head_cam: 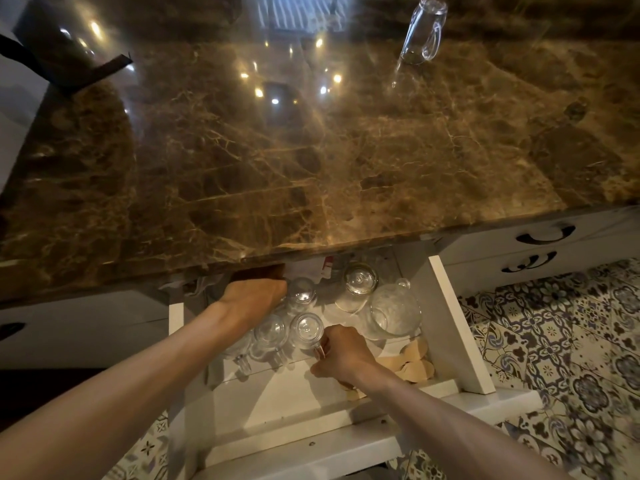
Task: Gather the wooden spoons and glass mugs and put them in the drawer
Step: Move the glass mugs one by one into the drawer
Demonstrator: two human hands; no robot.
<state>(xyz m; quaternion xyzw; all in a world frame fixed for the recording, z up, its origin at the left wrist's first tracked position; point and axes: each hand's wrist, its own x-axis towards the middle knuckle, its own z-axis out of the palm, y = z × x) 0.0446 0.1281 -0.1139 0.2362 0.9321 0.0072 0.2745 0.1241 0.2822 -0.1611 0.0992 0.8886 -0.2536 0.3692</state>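
Currently I see both hands inside the drawer (453, 327): left hand (254, 297) closed on a mug (302, 294) at the back, right hand (341, 353) pinching another mug's handle (318, 351); one mug (424, 31) on the table's far edge.

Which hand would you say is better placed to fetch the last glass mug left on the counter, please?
Probably the right hand. The mug on the counter lies at the far right, on that hand's side, while the left hand is deep in the drawer among the stored mugs. The right would first need to release the mug handle it is pinching.
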